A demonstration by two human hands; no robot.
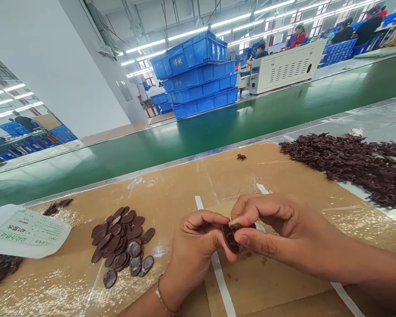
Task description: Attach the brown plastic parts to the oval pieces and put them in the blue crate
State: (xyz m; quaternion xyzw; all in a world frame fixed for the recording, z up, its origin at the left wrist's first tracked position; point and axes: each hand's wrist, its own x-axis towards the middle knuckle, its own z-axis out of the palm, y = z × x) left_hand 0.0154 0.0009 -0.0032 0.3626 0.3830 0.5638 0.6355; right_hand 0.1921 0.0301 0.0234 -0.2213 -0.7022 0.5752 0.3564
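The left hand (199, 240) has its grip of thumb and fingers clamped on a dark brown oval piece (230, 242), held up over the table (181, 187) near its front edge. The right hand (277, 233) pinches a small dark bit (235, 226), mostly hidden, against it. The oval looks light, stiff, smooth and probably slippery, best held by its rim. Similar ovals (119, 240) lie heaped toward the table's left edge; dark strands (350, 165) pile toward its far right corner.

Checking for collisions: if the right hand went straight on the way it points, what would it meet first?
Probably the dark oval piece held in the left hand, just at the fingertips of the right hand; exact depth is unclear.
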